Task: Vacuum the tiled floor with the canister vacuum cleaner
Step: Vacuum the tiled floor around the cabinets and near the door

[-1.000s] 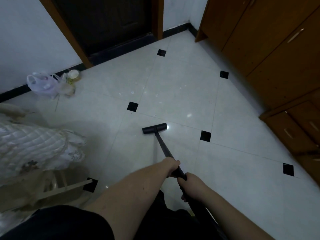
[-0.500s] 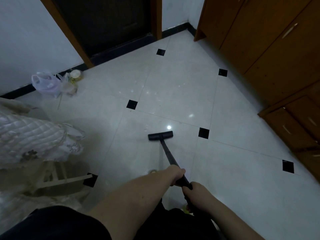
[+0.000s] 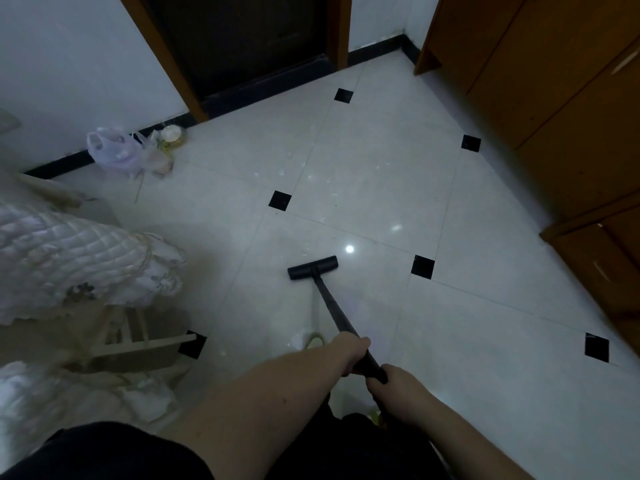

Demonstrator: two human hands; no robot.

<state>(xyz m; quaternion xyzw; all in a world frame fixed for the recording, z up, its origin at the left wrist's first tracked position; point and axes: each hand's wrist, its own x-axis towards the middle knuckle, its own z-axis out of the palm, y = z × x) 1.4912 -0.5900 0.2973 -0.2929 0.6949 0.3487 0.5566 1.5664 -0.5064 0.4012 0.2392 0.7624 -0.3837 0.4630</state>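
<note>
At upper left the plastic bags (image 3: 119, 152) stay put; the left hand (image 3: 351, 353) and right hand (image 3: 398, 384) both grip the wand (image 3: 330, 308), whose floor head (image 3: 312, 267), mid-frame, has drawn back from the white scraps (image 3: 294, 168), leaving them unswept

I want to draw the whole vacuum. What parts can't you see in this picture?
Head view only:
- Canister body and hose: not in view; the wand runs back behind the right hand and the dark clothing at the bottom edge.
- Wand section inside each grip: covered by the left hand and the right hand.
- Underside of the floor head: faces the tiles.
</note>
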